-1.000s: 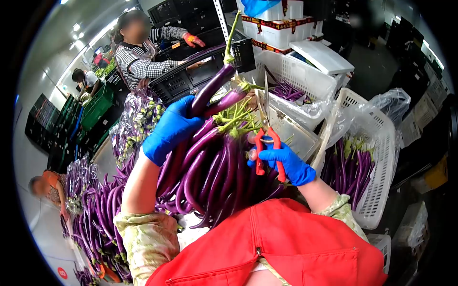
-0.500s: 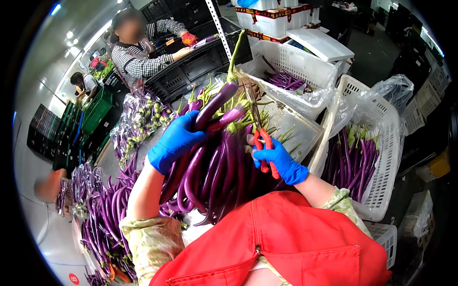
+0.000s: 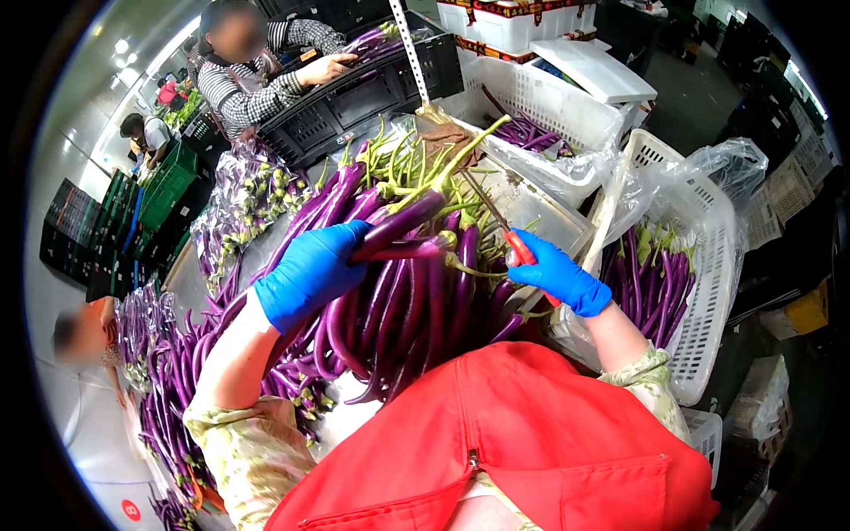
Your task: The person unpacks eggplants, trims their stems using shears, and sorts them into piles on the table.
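Observation:
My left hand (image 3: pixel 310 273), in a blue glove, is closed around a purple eggplant (image 3: pixel 404 221) with a long green stem that points up and to the right. A second eggplant (image 3: pixel 414 249) sticks out just below it, apparently in the same grip. In my right hand (image 3: pixel 564 274), also blue-gloved, are red-handled scissors (image 3: pixel 521 249); their blades reach up and left, near the long stem. Whether the blades touch the stem I cannot tell. Beneath both hands lies a heap of long eggplants (image 3: pixel 412 305), stems facing away from me.
White baskets (image 3: pixel 728 292) holding eggplants stand at the right, one lined with clear plastic. Ahead, a co-worker (image 3: pixel 232 88) reaches into a black crate (image 3: pixel 354 115). Bagged eggplants (image 3: pixel 252 199) and further piles (image 3: pixel 181 389) cover the left side. A metal tray (image 3: pixel 553 212) lies beyond the scissors.
My right hand with the scissors has shifted right. The held eggplant and its stem now lean further right, less upright. The co-worker's hands have moved along the crate.

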